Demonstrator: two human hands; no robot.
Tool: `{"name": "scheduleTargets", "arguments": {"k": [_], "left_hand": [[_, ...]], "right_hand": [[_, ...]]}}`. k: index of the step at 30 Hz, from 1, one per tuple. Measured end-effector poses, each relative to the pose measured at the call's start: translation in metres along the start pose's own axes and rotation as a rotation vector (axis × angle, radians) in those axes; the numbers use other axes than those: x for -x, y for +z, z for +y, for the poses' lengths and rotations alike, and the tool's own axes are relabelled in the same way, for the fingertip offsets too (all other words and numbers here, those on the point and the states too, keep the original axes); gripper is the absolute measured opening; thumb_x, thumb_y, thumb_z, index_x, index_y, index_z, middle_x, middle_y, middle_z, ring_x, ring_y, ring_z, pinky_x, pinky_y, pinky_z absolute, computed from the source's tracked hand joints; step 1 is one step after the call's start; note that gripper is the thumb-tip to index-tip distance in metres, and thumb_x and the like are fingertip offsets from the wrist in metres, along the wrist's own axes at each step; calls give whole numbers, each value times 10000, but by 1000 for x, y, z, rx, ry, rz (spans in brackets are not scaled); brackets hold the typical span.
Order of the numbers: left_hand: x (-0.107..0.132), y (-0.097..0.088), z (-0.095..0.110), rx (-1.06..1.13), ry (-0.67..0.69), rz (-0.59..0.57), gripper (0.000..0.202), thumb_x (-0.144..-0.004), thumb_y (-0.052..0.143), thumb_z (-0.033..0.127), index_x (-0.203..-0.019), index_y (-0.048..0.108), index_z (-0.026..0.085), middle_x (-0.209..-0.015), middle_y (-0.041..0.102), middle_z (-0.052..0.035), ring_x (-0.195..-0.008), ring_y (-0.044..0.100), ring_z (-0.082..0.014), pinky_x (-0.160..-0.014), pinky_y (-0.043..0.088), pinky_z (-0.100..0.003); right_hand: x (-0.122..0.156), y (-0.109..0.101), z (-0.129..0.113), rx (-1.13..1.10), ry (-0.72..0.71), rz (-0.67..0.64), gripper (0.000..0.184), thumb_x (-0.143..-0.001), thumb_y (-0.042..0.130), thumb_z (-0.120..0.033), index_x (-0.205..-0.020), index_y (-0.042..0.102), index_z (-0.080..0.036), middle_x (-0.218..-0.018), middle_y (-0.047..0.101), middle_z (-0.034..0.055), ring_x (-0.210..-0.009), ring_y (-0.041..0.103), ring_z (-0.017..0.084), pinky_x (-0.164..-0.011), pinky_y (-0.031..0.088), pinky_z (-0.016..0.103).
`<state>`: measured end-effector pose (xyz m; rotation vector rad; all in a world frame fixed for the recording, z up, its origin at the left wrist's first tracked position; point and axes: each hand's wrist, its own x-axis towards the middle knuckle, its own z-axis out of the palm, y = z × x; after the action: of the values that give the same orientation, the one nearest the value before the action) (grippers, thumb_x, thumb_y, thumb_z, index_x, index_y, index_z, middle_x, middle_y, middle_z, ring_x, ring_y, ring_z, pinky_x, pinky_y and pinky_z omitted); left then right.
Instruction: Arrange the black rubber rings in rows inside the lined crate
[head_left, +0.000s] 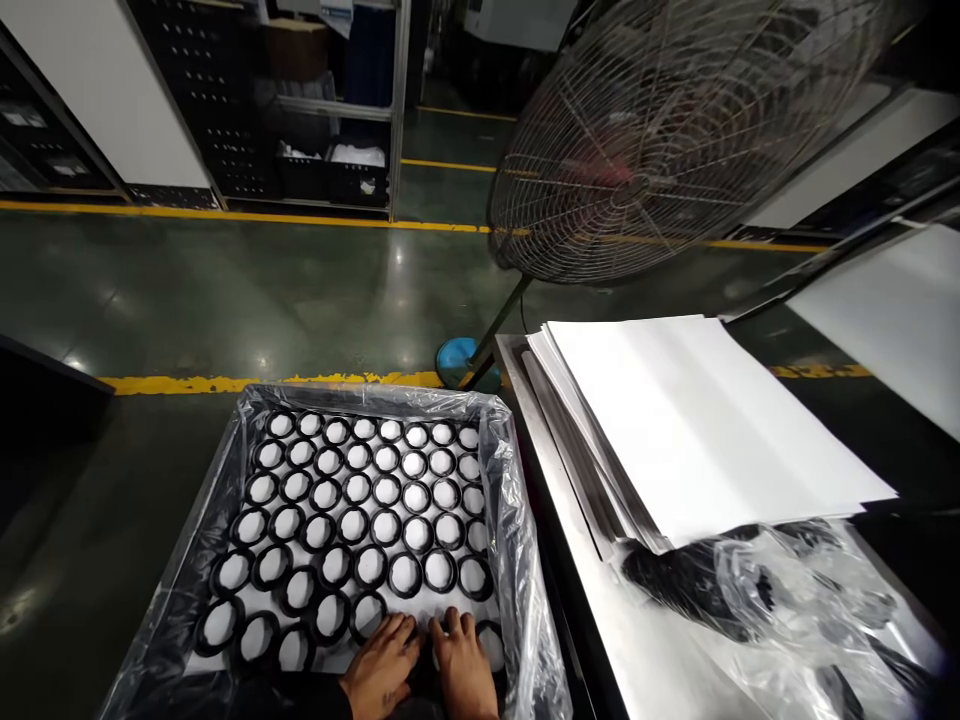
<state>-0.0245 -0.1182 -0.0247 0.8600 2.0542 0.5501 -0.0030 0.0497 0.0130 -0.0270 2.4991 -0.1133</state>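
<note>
Bottom centre: our left hand [381,665] and right hand [463,660], fingers flat and together, pressing black rings [405,574] in the plastic-lined tray [517,560]. We judge the rings light, stiff, easily nudged; pinch by the rim.

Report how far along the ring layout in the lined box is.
Done: black rings sit in rows across most of the white sheet in the lined box. In hand: left hand and right hand press at the near row. Left: a gap near the front right.
</note>
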Motion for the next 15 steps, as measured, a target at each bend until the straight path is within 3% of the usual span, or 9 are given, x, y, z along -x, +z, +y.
{"name": "scheduleTargets", "arguments": {"k": [5, 9, 15], "left_hand": [[4, -14, 6, 3, 7, -1, 673, -826, 586, 328, -1417, 379, 84, -1484, 364, -225, -1397, 288, -342, -1170, 260, -458], [14, -31, 15, -5, 44, 42, 627, -866, 592, 317, -1402, 374, 75, -1469, 384, -213, -1384, 308, -335, -1133, 307, -501], [16, -21, 5, -35, 54, 92, 651, -862, 643, 305, -1423, 339, 176, -1478, 361, -161, -1355, 336, -354, -1081, 340, -584]], "right_hand": [[-10, 5, -8, 16, 5, -35, 639, -782, 299, 85, -1276, 586, -202, -1333, 556, 151, -1271, 479, 338, -910, 517, 413], [-6, -6, -7, 13, -6, -58, 521, -809, 489, -4, -1304, 553, -153, -1335, 545, 177, -1260, 481, 353, -948, 486, 479], [-1, -17, 7, -39, -39, -34, 432, -872, 625, -213, -1288, 516, -176, -1353, 501, 113, -1263, 453, 292, -1009, 424, 506]]}}
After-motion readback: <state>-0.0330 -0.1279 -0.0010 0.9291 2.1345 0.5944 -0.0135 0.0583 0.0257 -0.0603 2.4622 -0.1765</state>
